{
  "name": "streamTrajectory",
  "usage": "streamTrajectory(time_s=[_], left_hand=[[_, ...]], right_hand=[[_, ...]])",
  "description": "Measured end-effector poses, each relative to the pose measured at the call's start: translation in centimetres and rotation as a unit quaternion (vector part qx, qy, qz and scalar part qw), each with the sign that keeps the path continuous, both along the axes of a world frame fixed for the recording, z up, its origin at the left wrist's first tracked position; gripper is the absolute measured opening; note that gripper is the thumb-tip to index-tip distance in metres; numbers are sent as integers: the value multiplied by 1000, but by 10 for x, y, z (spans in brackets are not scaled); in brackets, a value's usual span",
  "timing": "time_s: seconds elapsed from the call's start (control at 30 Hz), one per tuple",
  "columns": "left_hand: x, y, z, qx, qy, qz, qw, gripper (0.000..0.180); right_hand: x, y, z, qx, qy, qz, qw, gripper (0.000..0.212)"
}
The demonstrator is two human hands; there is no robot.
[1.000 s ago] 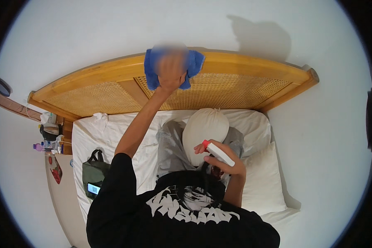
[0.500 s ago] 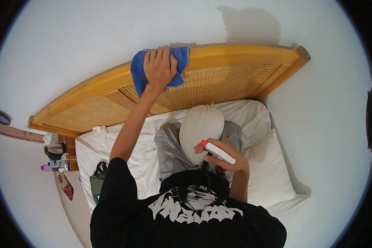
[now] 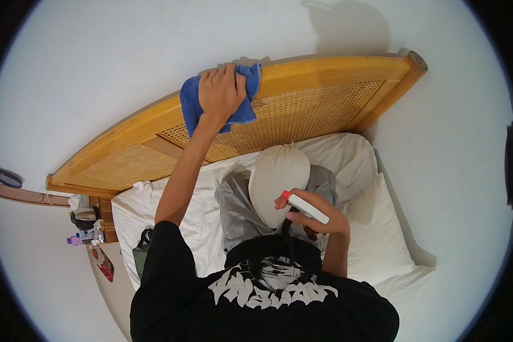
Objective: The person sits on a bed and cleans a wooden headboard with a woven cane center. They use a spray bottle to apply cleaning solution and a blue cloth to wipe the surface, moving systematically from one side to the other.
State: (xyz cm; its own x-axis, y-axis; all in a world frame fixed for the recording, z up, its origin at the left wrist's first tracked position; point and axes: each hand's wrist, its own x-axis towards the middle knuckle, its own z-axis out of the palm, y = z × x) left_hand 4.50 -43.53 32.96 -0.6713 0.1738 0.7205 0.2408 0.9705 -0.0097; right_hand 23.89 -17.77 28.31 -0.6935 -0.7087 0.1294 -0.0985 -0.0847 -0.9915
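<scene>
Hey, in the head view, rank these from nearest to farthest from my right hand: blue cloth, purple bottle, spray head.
1. White spray head: held in your right hand.
2. Blue cloth: up and to the left, under your left hand on the headboard.
3. Purple bottle: far left.

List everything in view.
Headboard: one, yellow-brown, against the whitish wall.
Cloth: one, blue, on the top rail.
Spray bottle: one, white and red, centre right.
Gathered cushion: one, cream, centre.
Pillow: one, white, right.
Bedding: uncounted, white, below the headboard.
Bag: one, green, left, partly hidden.
Purple bottle: one, far left, among small unclear items.
Patterned item: one, red, lower left.
Oval object: one, dark, far left.
Unclear object: one, dark, right edge.
Trousers: one pair, grey, centre.
Shirt: one, black, bottom.
Left hand: one, bare, on the cloth.
Right hand: one, bare, holding the spray bottle.
</scene>
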Motion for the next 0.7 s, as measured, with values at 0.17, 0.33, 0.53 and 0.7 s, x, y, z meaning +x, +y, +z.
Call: streamTrajectory(time_s=[0.17, 0.33, 0.53, 0.7], left_hand=[[5, 21, -28, -27, 229, -38, 972, 27], [-4, 33, -23, 13, 185, -41, 982, 28], [-13, 39, -4, 8, 4, 2, 1000, 24], [-9, 54, -13, -11, 242, -60, 968, 22]], right_hand=[[-3, 9, -3, -20, 0, -4, 1000, 20], [-9, 23, -3, -14, 4, -14, 1000, 20], [-12, 35, 1, -3, 27, -14, 1000, 21], [-6, 42, -5, -25, 17, -14, 999, 21]])
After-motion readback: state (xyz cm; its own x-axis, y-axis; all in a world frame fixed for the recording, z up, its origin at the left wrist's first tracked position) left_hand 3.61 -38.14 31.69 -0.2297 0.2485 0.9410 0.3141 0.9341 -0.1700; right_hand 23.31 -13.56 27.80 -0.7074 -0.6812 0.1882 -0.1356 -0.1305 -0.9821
